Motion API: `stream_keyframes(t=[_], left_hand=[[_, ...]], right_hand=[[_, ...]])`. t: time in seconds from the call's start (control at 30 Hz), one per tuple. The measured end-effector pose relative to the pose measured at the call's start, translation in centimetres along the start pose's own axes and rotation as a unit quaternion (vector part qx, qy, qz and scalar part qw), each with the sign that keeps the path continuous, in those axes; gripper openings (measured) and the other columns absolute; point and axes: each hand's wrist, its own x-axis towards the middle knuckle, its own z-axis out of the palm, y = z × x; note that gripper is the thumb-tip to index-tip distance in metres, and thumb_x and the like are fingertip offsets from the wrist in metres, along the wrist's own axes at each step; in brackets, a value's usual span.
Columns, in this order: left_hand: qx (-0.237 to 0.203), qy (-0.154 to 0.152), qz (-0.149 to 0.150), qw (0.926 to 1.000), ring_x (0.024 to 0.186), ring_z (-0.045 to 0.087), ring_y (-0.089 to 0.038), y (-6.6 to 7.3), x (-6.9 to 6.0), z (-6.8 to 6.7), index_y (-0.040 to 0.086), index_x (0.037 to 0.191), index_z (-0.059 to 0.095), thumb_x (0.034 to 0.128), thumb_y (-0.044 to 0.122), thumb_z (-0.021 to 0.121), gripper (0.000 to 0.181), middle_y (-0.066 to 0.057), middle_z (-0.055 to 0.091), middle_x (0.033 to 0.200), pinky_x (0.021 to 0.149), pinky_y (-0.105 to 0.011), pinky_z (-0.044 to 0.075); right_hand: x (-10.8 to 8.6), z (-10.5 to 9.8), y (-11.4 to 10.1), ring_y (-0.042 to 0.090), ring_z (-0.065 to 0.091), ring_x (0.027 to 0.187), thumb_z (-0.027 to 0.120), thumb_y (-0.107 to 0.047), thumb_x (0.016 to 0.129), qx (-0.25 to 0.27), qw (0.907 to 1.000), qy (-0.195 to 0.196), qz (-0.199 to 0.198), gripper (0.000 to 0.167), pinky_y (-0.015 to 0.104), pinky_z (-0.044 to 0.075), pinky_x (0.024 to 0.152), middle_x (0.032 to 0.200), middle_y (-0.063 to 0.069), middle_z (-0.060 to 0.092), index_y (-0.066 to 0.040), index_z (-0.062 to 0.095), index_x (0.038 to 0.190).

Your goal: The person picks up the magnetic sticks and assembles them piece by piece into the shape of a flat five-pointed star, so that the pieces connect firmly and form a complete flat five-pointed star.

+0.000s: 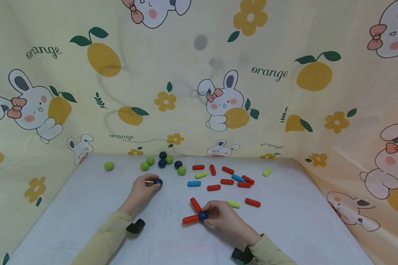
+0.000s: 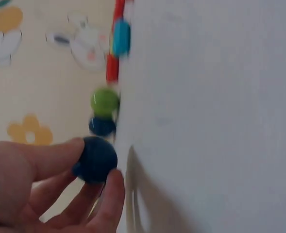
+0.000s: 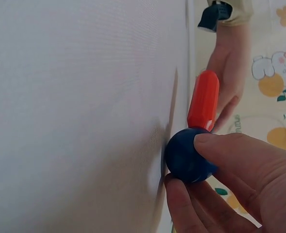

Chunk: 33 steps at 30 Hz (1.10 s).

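Observation:
My left hand (image 1: 142,190) pinches a dark blue ball (image 1: 158,182) between thumb and fingers, near the middle left of the table. That same ball (image 2: 98,160) fills the fingertips in the left wrist view. Closer to the front, my right hand (image 1: 226,218) holds another dark blue ball (image 1: 203,216). Two red rods are joined to it: one rod (image 1: 195,204) points up and left, the other rod (image 1: 190,219) points left. In the right wrist view, thumb and fingers grip the ball (image 3: 186,158), and only one red rod (image 3: 203,99) shows plainly.
Green balls (image 1: 181,170) and dark blue balls (image 1: 161,163) lie along the back left. Red rods (image 1: 213,187), blue rods (image 1: 194,183) and yellow-green rods (image 1: 266,172) are scattered at back centre and right. A patterned curtain (image 1: 185,121) stands behind the white table (image 1: 172,243).

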Motion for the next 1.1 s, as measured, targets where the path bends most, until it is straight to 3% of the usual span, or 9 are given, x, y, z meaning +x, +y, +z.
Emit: stream_keyframes(t=[0.2, 0.53, 0.83, 1.1], left_hand=[[-0.024, -0.061, 0.004, 0.9978, 0.097, 0.061, -0.021, 1.8, -1.1, 2.6, 0.006, 0.117, 0.064, 0.0875, 0.009, 0.07, 0.03, -0.006, 0.063, 0.113, 0.083, -0.034, 0.053], [-0.052, -0.112, 0.017, 0.9922, 0.098, 0.06, -0.02, 3.1, -1.9, 5.4, 0.009, 0.116, 0.064, 0.0881, 0.015, 0.07, 0.029, -0.005, 0.062, 0.112, 0.085, -0.035, 0.053], [-0.066, -0.151, 0.024, 0.986, 0.099, 0.06, -0.022, 3.5, -2.0, 6.6, 0.006, 0.117, 0.062, 0.089, 0.017, 0.069, 0.031, -0.006, 0.062, 0.111, 0.085, -0.036, 0.052], [-0.071, -0.167, 0.028, 0.9829, 0.097, 0.061, -0.021, 3.5, -1.8, 6.6, 0.004, 0.119, 0.062, 0.0905, 0.019, 0.067, 0.033, -0.006, 0.063, 0.11, 0.084, -0.034, 0.053]], right_hand=[[0.0, 0.1, 0.0, 0.014, 0.064, 0.09, 0.075, -0.003, 0.081, -0.003, 1.0, 0.001, -0.009, 0.027, 0.027, 0.054, 0.08, 0.103, -0.003, 0.065, -0.012, 0.069, 0.106], [0.2, 0.0, 0.0, 0.013, 0.064, 0.091, 0.075, -0.005, 0.081, -0.008, 1.0, -0.001, 0.003, 0.027, 0.027, 0.054, 0.082, 0.102, -0.005, 0.065, -0.015, 0.069, 0.106], [0.1, -0.1, 0.1, 0.014, 0.064, 0.093, 0.075, -0.006, 0.082, -0.003, 0.9999, -0.006, -0.009, 0.026, 0.029, 0.054, 0.083, 0.103, -0.004, 0.065, -0.014, 0.068, 0.106], [0.1, -0.1, 0.0, 0.014, 0.064, 0.092, 0.075, -0.006, 0.082, -0.001, 1.0, -0.005, -0.003, 0.026, 0.028, 0.054, 0.082, 0.102, -0.005, 0.065, -0.015, 0.069, 0.106]])
